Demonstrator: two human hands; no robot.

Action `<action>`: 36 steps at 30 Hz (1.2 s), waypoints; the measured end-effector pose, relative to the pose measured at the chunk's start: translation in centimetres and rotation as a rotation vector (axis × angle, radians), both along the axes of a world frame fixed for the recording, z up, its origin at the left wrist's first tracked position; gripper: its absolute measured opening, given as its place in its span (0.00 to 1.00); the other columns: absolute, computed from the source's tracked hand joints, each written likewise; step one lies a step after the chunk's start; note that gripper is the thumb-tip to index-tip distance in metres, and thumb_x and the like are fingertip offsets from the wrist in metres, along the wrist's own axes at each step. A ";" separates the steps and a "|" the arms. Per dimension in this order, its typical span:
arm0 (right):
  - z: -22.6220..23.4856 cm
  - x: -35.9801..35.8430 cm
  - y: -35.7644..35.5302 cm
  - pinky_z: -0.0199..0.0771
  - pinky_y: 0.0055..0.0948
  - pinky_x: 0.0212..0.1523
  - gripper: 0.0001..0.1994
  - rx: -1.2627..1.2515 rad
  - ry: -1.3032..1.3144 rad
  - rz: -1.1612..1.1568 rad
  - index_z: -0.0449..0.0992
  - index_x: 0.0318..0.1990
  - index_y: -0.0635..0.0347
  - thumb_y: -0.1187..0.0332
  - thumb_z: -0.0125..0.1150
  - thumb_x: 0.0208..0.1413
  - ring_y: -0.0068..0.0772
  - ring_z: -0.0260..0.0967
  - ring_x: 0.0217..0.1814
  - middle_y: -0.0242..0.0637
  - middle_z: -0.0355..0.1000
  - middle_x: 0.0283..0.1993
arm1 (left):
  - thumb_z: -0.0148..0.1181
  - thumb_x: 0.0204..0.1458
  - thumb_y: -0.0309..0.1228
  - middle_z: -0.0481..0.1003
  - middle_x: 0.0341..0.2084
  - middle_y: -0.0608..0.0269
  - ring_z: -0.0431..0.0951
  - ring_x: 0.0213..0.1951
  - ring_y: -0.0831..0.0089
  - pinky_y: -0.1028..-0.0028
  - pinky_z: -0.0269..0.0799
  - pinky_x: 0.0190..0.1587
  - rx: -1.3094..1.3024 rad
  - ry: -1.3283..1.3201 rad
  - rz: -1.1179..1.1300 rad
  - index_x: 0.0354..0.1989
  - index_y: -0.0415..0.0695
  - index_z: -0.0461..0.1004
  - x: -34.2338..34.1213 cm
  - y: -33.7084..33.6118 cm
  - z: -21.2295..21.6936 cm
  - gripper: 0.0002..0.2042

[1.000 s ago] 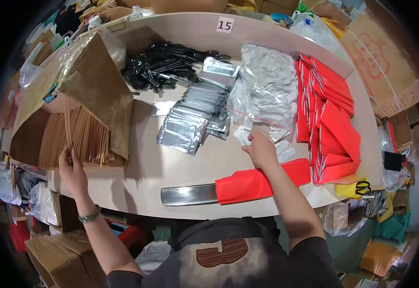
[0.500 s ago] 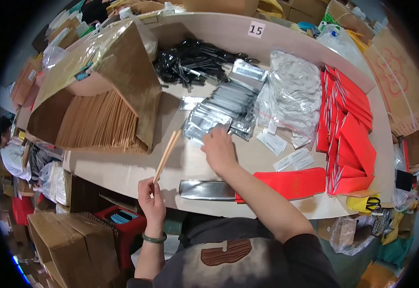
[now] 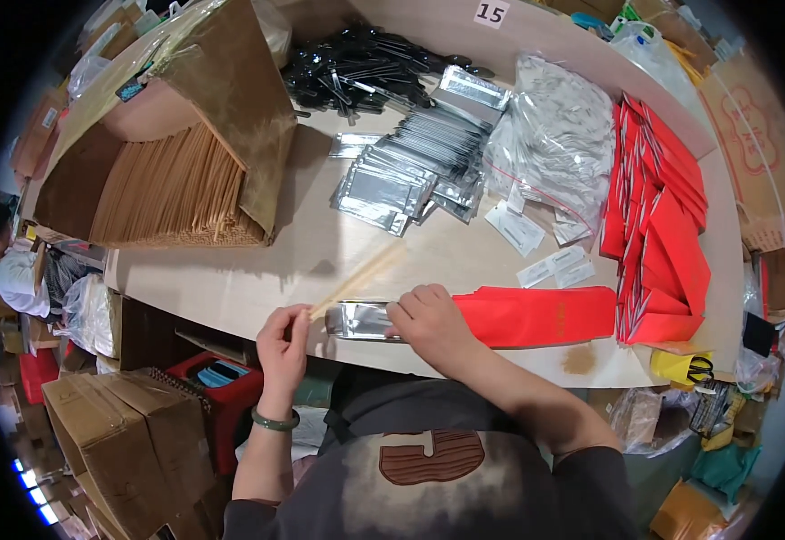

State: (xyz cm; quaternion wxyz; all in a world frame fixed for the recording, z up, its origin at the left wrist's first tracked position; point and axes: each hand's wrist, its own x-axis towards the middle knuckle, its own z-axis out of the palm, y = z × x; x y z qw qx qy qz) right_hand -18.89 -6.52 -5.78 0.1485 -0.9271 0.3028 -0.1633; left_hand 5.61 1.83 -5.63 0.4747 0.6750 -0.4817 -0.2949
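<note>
A pair of light wooden chopsticks (image 3: 349, 286), blurred at the far end, is pinched in my left hand (image 3: 284, 346). They slant up and right above the table's front edge. Below them lies a red paper sleeve (image 3: 541, 317) with a silver foil-like end (image 3: 356, 321) pointing left. My right hand (image 3: 433, 328) rests over the join of red and silver, its fingers curled; whether something is beneath them is hidden. Farther back sits a pile of flat silver packets (image 3: 388, 184).
At left a cardboard box (image 3: 271, 180) on its side holds many chopsticks (image 3: 167, 189). Behind the packets are black wrapped spoons (image 3: 356, 67). To the right stand a clear bag of white packets (image 3: 554, 135) and stacked red sleeves (image 3: 654, 225). Black-handled scissors (image 3: 700, 367) lie at the right edge.
My right hand has come back from the silver packets to the sleeve's silver end. My left hand has tipped the chopsticks toward the right, over the sleeve. The view has shifted slightly.
</note>
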 end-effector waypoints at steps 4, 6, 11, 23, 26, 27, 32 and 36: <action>3.6 -1.9 0.5 0.68 0.45 0.48 0.21 0.010 -0.207 -0.098 0.74 0.41 0.62 0.60 0.72 0.43 0.49 0.67 0.51 0.44 0.71 0.47 | 0.60 0.58 0.24 0.70 0.25 0.75 0.67 0.29 0.87 0.84 0.63 0.33 0.198 0.297 -0.125 0.30 0.42 0.69 2.7 -0.4 0.9 0.07; 4.3 -5.1 0.7 0.67 0.48 0.53 0.21 0.113 -0.202 -0.112 0.74 0.41 0.63 0.63 0.73 0.41 0.53 0.66 0.53 0.51 0.69 0.52 | 0.63 0.56 0.22 0.70 0.23 0.74 0.69 0.29 0.87 0.84 0.65 0.31 0.283 0.160 -0.191 0.30 0.39 0.72 4.3 -0.4 1.7 0.05; 2.4 -4.9 1.5 0.66 0.49 0.57 0.20 0.098 -0.101 -0.019 0.74 0.41 0.65 0.64 0.73 0.43 0.56 0.64 0.59 0.55 0.66 0.58 | 0.66 0.49 0.21 0.75 0.30 0.59 0.76 0.34 0.63 0.71 0.73 0.38 0.029 -0.364 -0.569 0.35 0.40 0.77 -3.1 -3.9 1.9 0.06; 0.3 -4.6 0.3 0.69 0.47 0.47 0.08 -0.024 -0.308 -0.154 0.72 0.36 0.59 0.66 0.56 0.51 0.53 0.69 0.44 0.48 0.70 0.43 | 0.67 0.48 0.32 0.69 0.52 0.40 0.72 0.53 0.47 0.62 0.68 0.56 -0.114 -0.426 -0.568 0.65 0.39 0.58 -9.7 -3.4 3.6 0.35; 2.4 -4.6 0.3 0.68 0.43 0.41 0.06 -0.096 -0.335 -0.048 0.73 0.32 0.56 0.66 0.57 0.48 0.49 0.68 0.40 0.46 0.68 0.39 | 0.66 0.44 0.30 0.73 0.35 0.47 0.75 0.39 0.51 0.60 0.71 0.41 -0.284 -0.936 -0.601 0.44 0.40 0.70 -7.4 -5.7 3.9 0.19; 4.3 -4.8 0.0 0.68 0.42 0.40 0.06 -0.161 -0.331 0.047 0.74 0.32 0.56 0.66 0.57 0.48 0.49 0.67 0.40 0.46 0.68 0.39 | 0.66 0.41 0.28 0.73 0.30 0.52 0.75 0.34 0.55 0.62 0.71 0.34 -0.182 -0.954 -0.712 0.35 0.41 0.71 -6.0 -6.4 2.5 0.13; 11.2 -18.4 -9.9 0.69 0.42 0.27 0.13 -0.328 -0.313 -0.363 0.69 0.22 0.61 0.65 0.68 0.45 0.44 0.69 0.29 0.40 0.66 0.27 | 0.67 0.36 0.20 0.71 0.21 0.55 0.73 0.25 0.58 0.65 0.69 0.31 -0.283 -0.647 -0.210 0.29 0.40 0.69 -4.9 -8.2 5.5 0.12; 8.8 -34.6 -16.2 0.73 0.40 0.47 0.14 -0.338 -0.262 -0.799 0.79 0.31 0.63 0.59 0.70 0.49 0.47 0.71 0.45 0.43 0.74 0.42 | 0.71 0.41 0.28 0.71 0.22 0.62 0.69 0.24 0.67 0.69 0.69 0.32 -0.055 -0.530 -0.215 0.31 0.40 0.70 -1.2 -5.3 0.3 0.14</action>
